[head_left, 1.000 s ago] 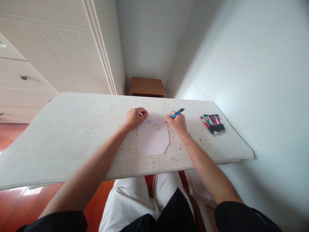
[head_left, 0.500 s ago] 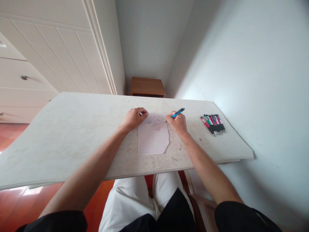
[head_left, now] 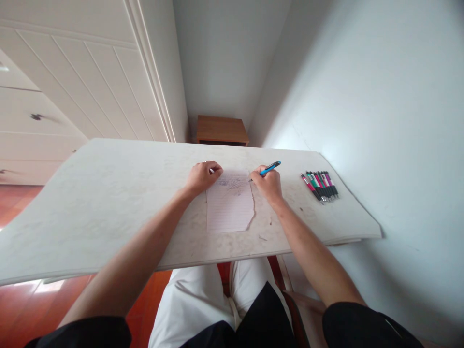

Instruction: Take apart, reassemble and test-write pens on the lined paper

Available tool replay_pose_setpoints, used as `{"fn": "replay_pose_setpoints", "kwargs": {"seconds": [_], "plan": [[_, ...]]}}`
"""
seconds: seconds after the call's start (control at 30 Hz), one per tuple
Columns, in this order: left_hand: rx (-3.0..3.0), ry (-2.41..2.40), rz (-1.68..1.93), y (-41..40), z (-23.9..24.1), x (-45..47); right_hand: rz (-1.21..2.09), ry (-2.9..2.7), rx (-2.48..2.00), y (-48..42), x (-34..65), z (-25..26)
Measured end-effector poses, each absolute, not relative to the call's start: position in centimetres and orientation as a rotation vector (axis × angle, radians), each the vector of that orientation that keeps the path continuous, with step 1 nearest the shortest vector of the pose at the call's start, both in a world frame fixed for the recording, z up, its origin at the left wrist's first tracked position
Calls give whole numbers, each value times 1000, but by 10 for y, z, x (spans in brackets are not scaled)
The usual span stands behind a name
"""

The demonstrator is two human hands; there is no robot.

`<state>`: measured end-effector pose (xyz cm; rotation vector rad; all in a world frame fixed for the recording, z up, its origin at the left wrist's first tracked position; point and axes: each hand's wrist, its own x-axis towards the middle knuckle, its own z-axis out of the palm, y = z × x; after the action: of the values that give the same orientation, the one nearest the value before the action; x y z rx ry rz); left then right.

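Observation:
A torn sheet of lined paper (head_left: 229, 212) lies on the white table, with dark scribbles across its upper part. My left hand (head_left: 203, 178) rests at the sheet's upper left edge, fingers curled towards the thumb; whatever is between them, if anything, is hidden. In my right hand (head_left: 268, 184) is a blue pen (head_left: 270, 168) with a black grip and clip, its back end leaning up and right. The pen's tip meets the paper close to its right edge, level with the scribbles.
Several click pens (head_left: 321, 186) in pink, green and purple lie side by side on the table (head_left: 108, 208) at the right. A wall (head_left: 380, 145) borders that side. Beyond the far edge stands a brown wooden cabinet (head_left: 222, 129); white drawers (head_left: 21, 116) are at the left.
My right hand and the blue pen have shifted slightly to the right, and the pen leans a little lower. My left hand and the paper have stayed in place.

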<state>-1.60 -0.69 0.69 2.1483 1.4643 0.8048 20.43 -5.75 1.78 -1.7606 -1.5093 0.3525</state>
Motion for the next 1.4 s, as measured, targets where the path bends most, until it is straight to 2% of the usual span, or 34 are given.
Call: {"fn": "replay_pose_setpoints", "kwargs": {"seconds": [1.4], "plan": [[2143,1478,776,-8,8,-16,420,-1541,-1778,-54,208,14]]}}
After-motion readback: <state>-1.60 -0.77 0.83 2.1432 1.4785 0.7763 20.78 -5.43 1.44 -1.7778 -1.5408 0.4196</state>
